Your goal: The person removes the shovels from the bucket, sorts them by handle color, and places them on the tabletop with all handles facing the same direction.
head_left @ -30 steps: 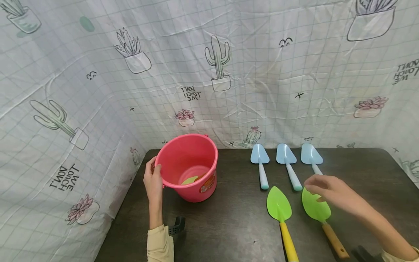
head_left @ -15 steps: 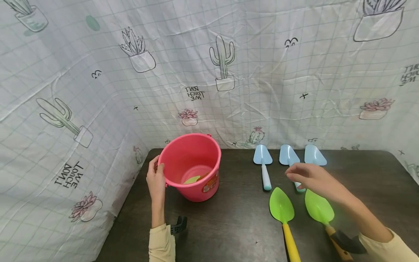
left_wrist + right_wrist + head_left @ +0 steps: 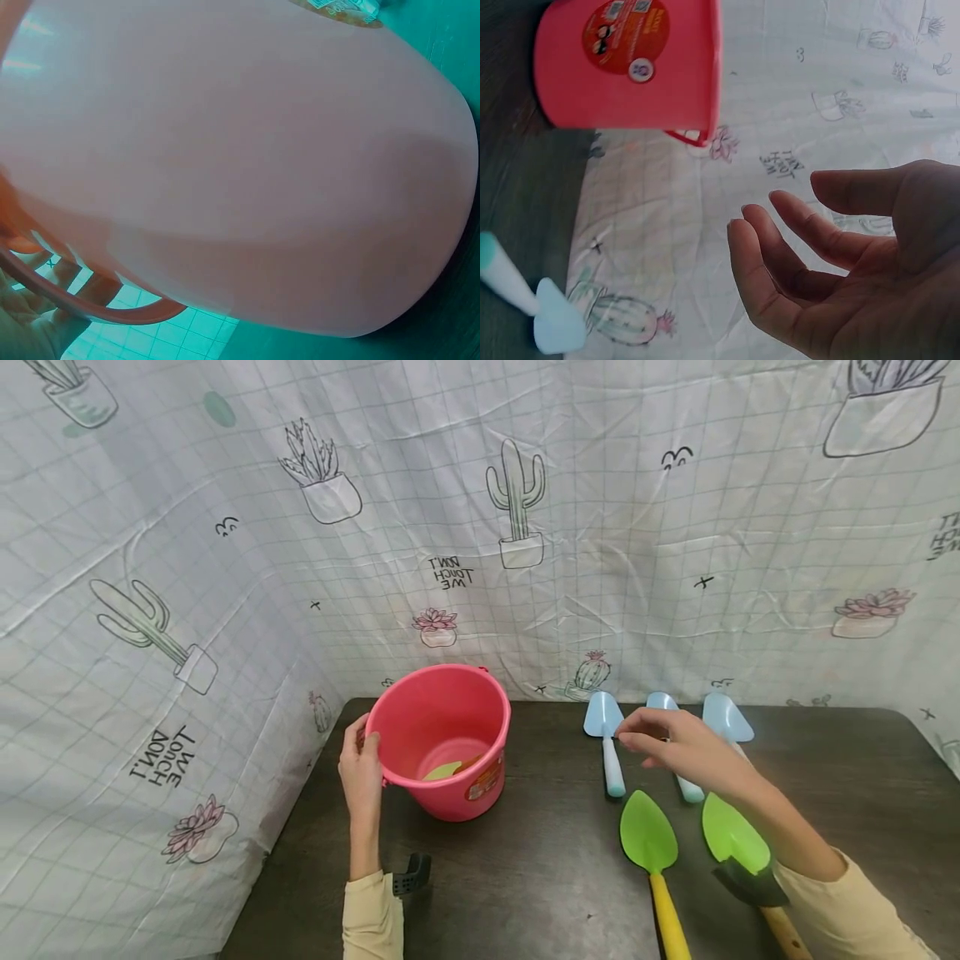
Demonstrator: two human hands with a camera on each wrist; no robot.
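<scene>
My left hand [image 3: 362, 777] grips the left rim of a pink bucket [image 3: 442, 706]. In the left wrist view the bucket's wall [image 3: 247, 157] covers most of the picture, with fingers [image 3: 86, 304] at its handle, lower left. A yellow-green piece [image 3: 442, 770] shows inside the bucket, partly hidden by the rim. My right hand [image 3: 690, 752] hangs over the table with loosely bent fingers and nothing between them. Its fingertips overlap the leftmost light-blue trowel [image 3: 612, 768] in the head view. Behind that hand, the middle blue trowel [image 3: 663, 700] is partly hidden.
A third blue trowel [image 3: 726, 718] lies to the right. Nearer are a green trowel with a yellow handle [image 3: 667, 914] and another green trowel [image 3: 727, 831], partly covered by the right arm and its black wrist strap [image 3: 750, 885]. A patterned curtain [image 3: 637, 610] borders the dark table [image 3: 540, 860].
My right hand has moved left, from over the right green trowel past the middle blue trowel to the leftmost one. The left hand keeps holding the bucket; the view has shifted slightly.
</scene>
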